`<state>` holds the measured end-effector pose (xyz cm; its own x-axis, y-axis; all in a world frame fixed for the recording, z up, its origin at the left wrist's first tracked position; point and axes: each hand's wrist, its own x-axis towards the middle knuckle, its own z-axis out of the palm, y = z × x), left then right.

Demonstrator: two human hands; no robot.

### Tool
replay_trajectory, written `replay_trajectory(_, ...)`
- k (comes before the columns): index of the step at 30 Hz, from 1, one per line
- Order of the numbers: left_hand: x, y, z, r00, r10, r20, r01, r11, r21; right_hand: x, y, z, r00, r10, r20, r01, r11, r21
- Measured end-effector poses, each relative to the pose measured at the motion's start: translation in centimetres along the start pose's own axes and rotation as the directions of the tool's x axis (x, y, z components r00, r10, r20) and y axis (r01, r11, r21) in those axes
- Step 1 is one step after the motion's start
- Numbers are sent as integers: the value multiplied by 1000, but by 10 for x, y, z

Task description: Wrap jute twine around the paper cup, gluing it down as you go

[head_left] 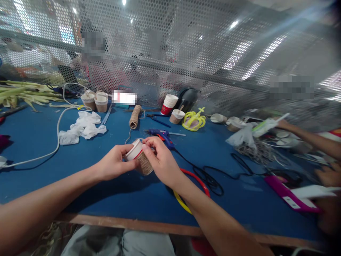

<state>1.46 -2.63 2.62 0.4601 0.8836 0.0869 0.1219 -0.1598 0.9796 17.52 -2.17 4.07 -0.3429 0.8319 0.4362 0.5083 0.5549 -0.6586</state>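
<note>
Tilted between my two hands is a paper cup (145, 164), its lower part wrapped in brown twine and its white upper part with a red line still showing. My left hand (117, 161) grips the cup near the rim, thumb along its side. On the other side my right hand (160, 156) is closed at the cup's upper edge, thumb and fingers pinching the twine there. That strand runs back to a twine spool (135, 116) lying on the blue table (112, 192). Just behind the cup lies a blue glue gun (162, 134).
Twine-wrapped cups (101, 103), white crumpled bags (85, 126), pliers (160, 120), stacked paper cups (169, 104) and a yellow crown-shaped piece (194, 120) stand around. Red-yellow ring (197, 179) and black cord (213, 170) lie right. Another person's arm (306, 133) reaches in beside a purple power strip (290, 195).
</note>
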Motion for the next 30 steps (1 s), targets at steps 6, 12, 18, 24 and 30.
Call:
replay_trajectory(6, 0, -2, 0, 1000, -3, 7, 4, 999, -38, -3, 5, 8, 999, 19, -26, -20, 999, -25)
replay_trajectory(12, 1, 1, 2, 998, -45, 35, 51, 980, -194, -5, 7, 13, 996, -73, -48, 67, 989, -130)
replay_trajectory(18, 1, -4, 1, 998, -60, -10, 57, 981, -185, -8, 5, 15, 992, -126, -26, 117, 967, -226)
replay_trajectory(24, 5, -4, 3, 999, -50, 1, 49, 959, -280, 2, 4, -1, 992, -127, -16, 121, 971, -205)
replay_trajectory(30, 8, -10, 0, 999, 3, -52, -16, 965, -263, 34, 26, -47, 934, 352, -52, -321, 771, -551)
